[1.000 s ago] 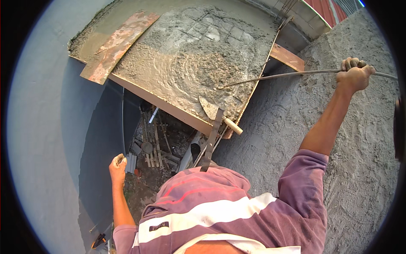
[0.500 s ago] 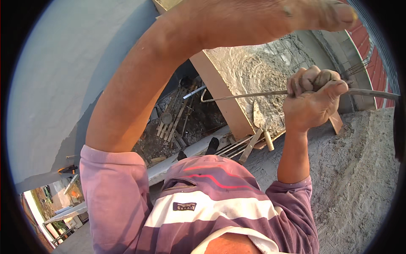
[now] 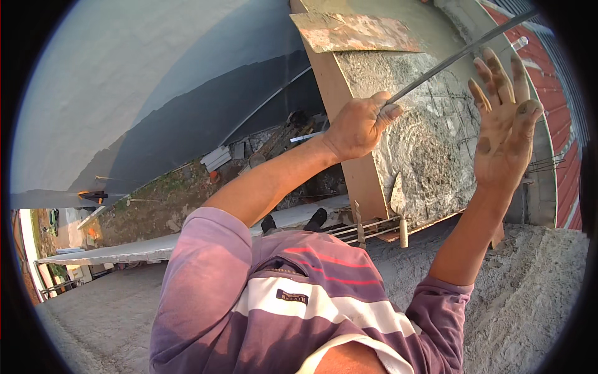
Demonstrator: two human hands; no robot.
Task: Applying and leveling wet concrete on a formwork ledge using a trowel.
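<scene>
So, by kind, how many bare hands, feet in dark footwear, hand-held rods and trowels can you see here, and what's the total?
Hands: 2, the left hand and the right hand
Feet in dark footwear: 2
Hand-held rod: 1
Trowel: 1
Total: 6

Open air between left fingers (image 3: 391,112) and right fingers (image 3: 499,76), slanting rod (image 3: 460,59) along far side.
</scene>
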